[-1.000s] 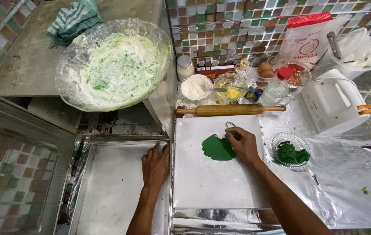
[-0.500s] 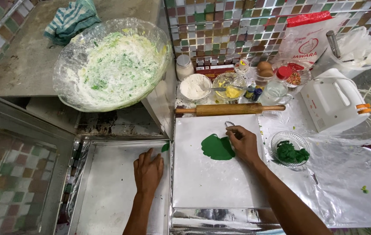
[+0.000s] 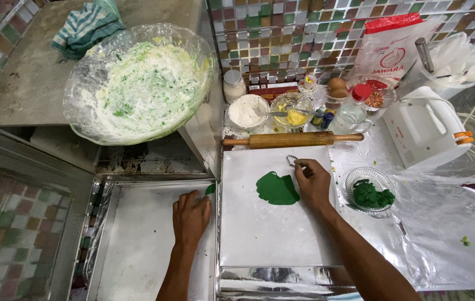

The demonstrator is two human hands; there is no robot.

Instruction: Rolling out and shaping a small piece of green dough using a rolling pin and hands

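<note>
The right hand [image 3: 314, 187] pinches a small metal cutter [image 3: 292, 160] between thumb and fingers, its grip closed on it. The cutter sits just above the flat green dough [image 3: 277, 189], which lies on the white board [image 3: 271, 239] on the desk. That hand has not moved in the last second.

The left hand [image 3: 191, 217] is what changed. It has slid away from the board's edge and now lies flat, palm down, fingers together, in the metal tray [image 3: 131, 251]. A small green dough piece [image 3: 210, 189] rests in the tray at its fingertips. So 1 cut piece now looks to be in the tray.

The right arm reaches in from the bottom, wrist bent left. A rolling pin [image 3: 293, 139] lies past the board, and a glass bowl of green bits [image 3: 370, 192] sits to the right.
</note>
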